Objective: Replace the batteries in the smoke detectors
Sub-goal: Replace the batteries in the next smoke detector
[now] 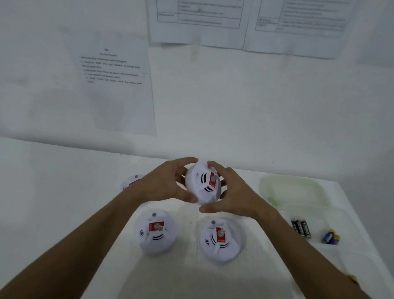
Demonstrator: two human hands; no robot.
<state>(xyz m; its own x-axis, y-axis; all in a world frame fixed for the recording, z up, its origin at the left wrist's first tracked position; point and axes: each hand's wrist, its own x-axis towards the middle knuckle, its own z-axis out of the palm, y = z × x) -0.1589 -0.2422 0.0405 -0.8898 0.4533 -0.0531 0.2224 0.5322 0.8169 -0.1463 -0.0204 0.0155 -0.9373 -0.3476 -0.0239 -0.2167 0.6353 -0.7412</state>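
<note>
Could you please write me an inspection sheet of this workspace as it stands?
Surface: white table, scuffed near the middle.
Job's things: one detector held up in both hands; two detectors lying near the person; a fourth partly hidden behind the left wrist; black batteries and purple batteries on the right.
Clutter: clear tub at the far right.
Grippers: left hand and right hand grip the raised detector from opposite sides.
Cables: nothing seen.
Surroundings: white wall with printed sheets, text too blurred to read.
</note>
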